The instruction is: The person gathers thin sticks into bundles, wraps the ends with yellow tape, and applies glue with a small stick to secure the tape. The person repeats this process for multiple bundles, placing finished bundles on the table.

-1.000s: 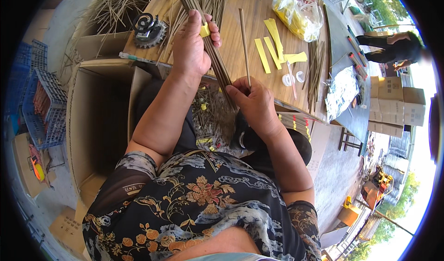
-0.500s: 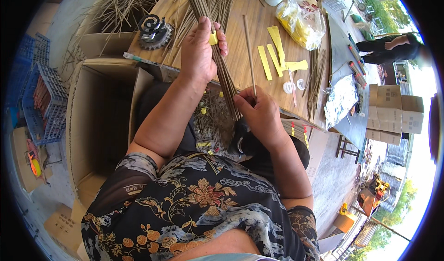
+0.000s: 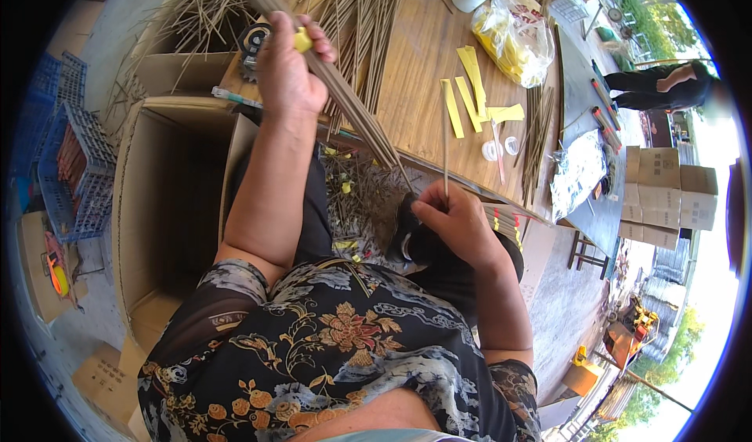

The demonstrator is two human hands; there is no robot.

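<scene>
My left hand (image 3: pixel 291 70) is closed round a bundle of thin brown sticks (image 3: pixel 356 113) with a yellow band (image 3: pixel 303 40) about it. The bundle slants from the upper left down toward my right hand. One stick's end juts past the others, close to my right thumb; I cannot tell whether they touch. Between the thumb and fingers of my right hand (image 3: pixel 458 219), a single thin stick (image 3: pixel 446 156) points up over the table edge. Yellow paper strips (image 3: pixel 453 109) lie on the wooden table (image 3: pixel 415 90) beyond it, beside a clear bag of yellow material (image 3: pixel 509 46).
More loose sticks (image 3: pixel 368 35) lie on the table. A metal sprocket-like device (image 3: pixel 252 46), partly hidden, sits at the table's left. An open cardboard box (image 3: pixel 172 207) stands left of my legs, near blue crates (image 3: pixel 86 176). Another person (image 3: pixel 658 82) stands at the far right.
My left hand has moved left and slightly up with the bundle, which now tilts more. My right hand has shifted right and down with its single stick, widening the gap between the hands.
</scene>
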